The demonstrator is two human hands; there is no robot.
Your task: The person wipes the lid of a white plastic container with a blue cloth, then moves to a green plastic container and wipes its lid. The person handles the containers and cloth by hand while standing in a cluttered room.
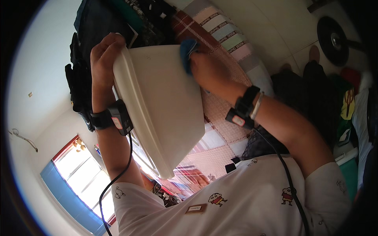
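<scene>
An off-white plastic box [165, 106] with a thick raised rim is tilted on its side in front of me, its flat side towards me. My left hand [107, 53] grips the upper corner of that rim, fingers curled over the edge. At the box's far right edge, my right hand [206, 69] holds a bunched blue cloth [187, 54] pressed against the side. Some blur shows on this hand and the cloth. The inside of the box faces away and is mostly hidden. Each wrist wears a black strapped device, the left one [119, 118] and the right one [240, 118], with a cable.
A patchwork-patterned bed cover [223, 118] lies beneath and beside the box. Dark clothes or bags [102, 26] are piled behind it. On the tiled floor stand a round black base [332, 41] and legs in dark trousers [317, 85]. A bright window [85, 171] is at left.
</scene>
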